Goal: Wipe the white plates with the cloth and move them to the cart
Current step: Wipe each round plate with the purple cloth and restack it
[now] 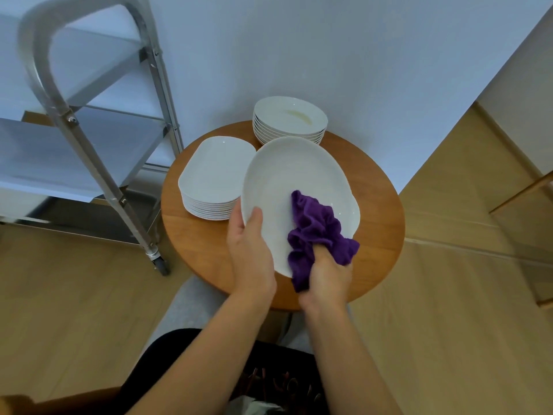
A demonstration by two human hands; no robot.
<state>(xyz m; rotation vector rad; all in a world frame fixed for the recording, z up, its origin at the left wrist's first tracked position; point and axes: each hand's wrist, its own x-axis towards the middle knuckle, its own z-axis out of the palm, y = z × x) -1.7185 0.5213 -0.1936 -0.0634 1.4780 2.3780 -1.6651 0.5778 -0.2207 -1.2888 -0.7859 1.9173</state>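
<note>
A large white oval plate [287, 187] is held tilted above the round wooden table [377, 223]. My left hand [250, 253] grips its near-left rim, thumb on the inner face. My right hand [327, 274] clutches a crumpled purple cloth [314, 232] and presses it against the plate's lower right inside. A stack of several white oblong plates [209, 181] sits on the table's left. A stack of several white round deep plates [288, 119] stands at the back. The metal cart [89, 130] with shelves is to the left.
A white wall rises behind the table. The cart's wheel [160, 263] rests on the wooden floor close to the table's left edge. Wooden furniture edges [520, 196] show at the right. My knees are under the table's near edge.
</note>
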